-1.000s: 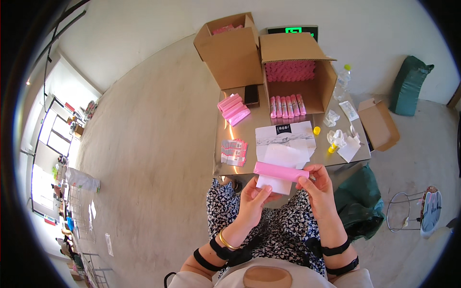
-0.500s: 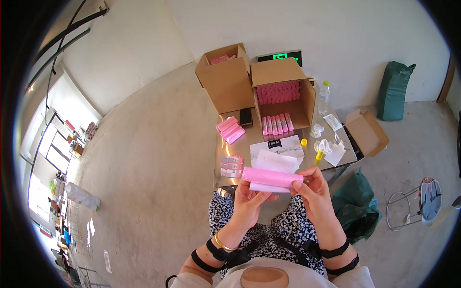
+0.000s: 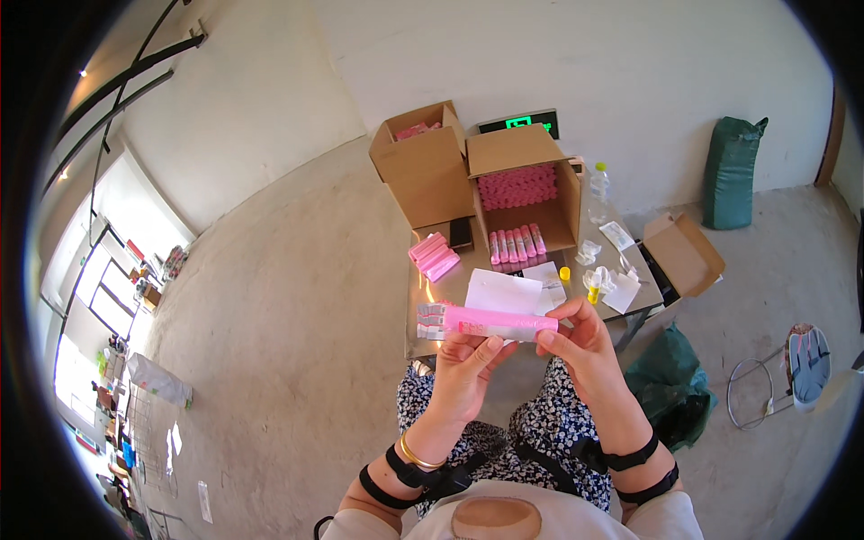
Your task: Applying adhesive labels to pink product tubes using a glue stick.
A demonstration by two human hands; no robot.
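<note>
Together, left hand [image 3: 463,371] and right hand [image 3: 583,347] hold a pink roll [image 3: 504,324].

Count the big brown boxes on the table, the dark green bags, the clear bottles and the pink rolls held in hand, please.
Big brown boxes: 2
Dark green bags: 2
Clear bottle: 1
Pink roll in hand: 1
Total: 6
</note>
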